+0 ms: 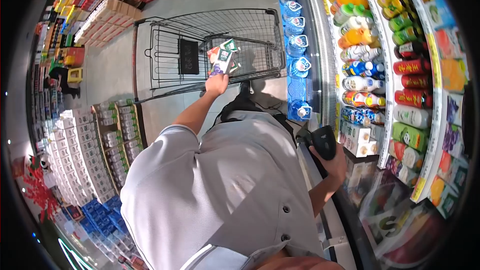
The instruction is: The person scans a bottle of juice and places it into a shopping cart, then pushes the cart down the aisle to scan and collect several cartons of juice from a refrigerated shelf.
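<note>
My left hand reaches out over the near side of the wire shopping cart. Its fingers are closed on juice cartons with green, orange and purple printing, bunched together above the cart's basket. On the other side, my right hand is wrapped around a black, rounded handheld scanner. That hand is beside the edge of the drinks shelf, close to small white cartons.
Large blue-capped water bottles line the front of the drinks shelf on the right. Bottle rows fill its tiers. Stacked white packs and cans stand at left. Boxes are piled farther back, and a person is at far left.
</note>
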`<state>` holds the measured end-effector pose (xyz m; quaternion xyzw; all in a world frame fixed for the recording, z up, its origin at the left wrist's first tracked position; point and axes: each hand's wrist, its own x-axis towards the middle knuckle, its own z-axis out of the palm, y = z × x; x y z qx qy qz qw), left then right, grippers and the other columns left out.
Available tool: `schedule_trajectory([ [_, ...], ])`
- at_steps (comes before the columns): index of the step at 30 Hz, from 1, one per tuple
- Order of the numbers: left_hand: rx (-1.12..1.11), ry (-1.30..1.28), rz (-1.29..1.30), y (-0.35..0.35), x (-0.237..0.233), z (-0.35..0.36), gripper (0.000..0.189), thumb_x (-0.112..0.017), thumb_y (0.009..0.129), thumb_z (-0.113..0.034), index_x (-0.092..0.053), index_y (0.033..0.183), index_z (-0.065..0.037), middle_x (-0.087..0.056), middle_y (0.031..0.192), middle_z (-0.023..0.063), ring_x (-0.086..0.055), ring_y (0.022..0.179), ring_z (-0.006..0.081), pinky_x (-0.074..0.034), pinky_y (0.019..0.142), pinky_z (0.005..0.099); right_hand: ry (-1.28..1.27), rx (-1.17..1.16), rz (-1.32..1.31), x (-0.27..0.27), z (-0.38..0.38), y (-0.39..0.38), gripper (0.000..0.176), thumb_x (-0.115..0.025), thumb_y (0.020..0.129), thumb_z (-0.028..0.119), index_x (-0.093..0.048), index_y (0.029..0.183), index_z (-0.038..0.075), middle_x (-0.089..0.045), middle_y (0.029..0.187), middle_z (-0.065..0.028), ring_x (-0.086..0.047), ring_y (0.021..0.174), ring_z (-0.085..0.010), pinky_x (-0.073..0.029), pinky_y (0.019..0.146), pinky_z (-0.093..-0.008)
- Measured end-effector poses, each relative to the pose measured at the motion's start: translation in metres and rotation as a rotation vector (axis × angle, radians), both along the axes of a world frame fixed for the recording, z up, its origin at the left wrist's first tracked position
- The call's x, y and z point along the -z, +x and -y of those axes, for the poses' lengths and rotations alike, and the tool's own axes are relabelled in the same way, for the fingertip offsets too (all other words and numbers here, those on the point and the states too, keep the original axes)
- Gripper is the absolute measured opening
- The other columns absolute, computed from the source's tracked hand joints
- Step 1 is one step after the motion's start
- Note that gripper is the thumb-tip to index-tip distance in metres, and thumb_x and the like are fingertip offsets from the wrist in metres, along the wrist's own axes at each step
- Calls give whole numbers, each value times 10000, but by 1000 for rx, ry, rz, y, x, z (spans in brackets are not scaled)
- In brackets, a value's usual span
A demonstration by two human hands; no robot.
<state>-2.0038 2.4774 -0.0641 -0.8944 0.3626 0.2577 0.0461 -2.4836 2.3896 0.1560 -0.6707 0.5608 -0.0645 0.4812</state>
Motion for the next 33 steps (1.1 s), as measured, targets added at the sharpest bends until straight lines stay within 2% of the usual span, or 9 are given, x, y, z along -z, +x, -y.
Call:
schedule_trajectory([
  [6,-377,-454,-438,118,79,-3,343,-639,805,-210,-686,1091,-27,-734,1022,203,-698,1019,370,-544,896,440,152,-65,121,22,11,87,401,-925,732,284,-734,971,25,-753,855,-78,-689,785,-126,-526,729,-329],
  [8,-280,-438,-273,155,101,-9,193,-684,835,-156,-677,971,-19,-730,865,121,-727,805,219,-566,745,361,223,-105,110,5,18,130,421,-920,741,285,-733,1010,20,-760,895,-76,-690,807,-119,-528,743,-325],
  [12,-268,-257,-319,193,123,-10,272,-679,763,-227,-695,968,-49,-734,1018,189,-700,1002,359,-545,888,438,294,-193,11,4,24,192,408,-903,763,273,-731,1037,24,-761,926,-92,-685,829,-116,-531,760,-326],
  [22,-104,71,-354,183,233,20,450,-668,832,-395,-675,1161,-87,-698,1191,206,-679,1087,403,-536,922,538,330,-208,-61,17,17,272,323,-859,813,238,-724,1022,30,-741,876,-124,-637,755,-140,-530,742,-342],
  [24,38,-7,-292,177,241,34,574,-635,879,-499,-651,1262,-72,-685,1190,250,-666,1116,415,-526,904,577,581,-35,61,48,-7,246,345,-863,815,248,-712,1054,48,-731,931,-87,-644,838,-136,-522,800,-338],
  [27,36,-517,-523,165,284,50,685,-692,828,-599,-606,1300,-110,-704,975,199,-670,984,437,-529,800,534,269,-8,99,34,-18,254,315,-852,834,256,-713,1012,36,-727,910,-94,-658,832,-172,-523,795,-348],
  [28,322,38,-287,169,263,62,720,-669,817,-656,-575,1337,-166,-651,1105,225,-653,1040,416,-526,770,528,243,33,186,31,-25,254,313,-851,837,265,-713,996,34,-724,896,-93,-661,824,-183,-522,789,-350],
  [29,248,143,-12,153,278,59,773,-641,788,-740,-556,1348,-212,-564,1229,289,-591,1161,442,-528,797,547,206,86,148,22,-27,257,313,-851,837,265,-713,996,34,-724,896,-93,-661,824,-183,-522,789,-350],
  [33,-101,145,-26,145,245,74,986,-670,743,-770,-562,1253,67,-557,1259,300,-591,1158,471,-512,961,567,330,176,-23,4,-31,268,302,-860,831,254,-708,974,36,-720,873,-92,-657,793,-196,-521,766,-356],
])
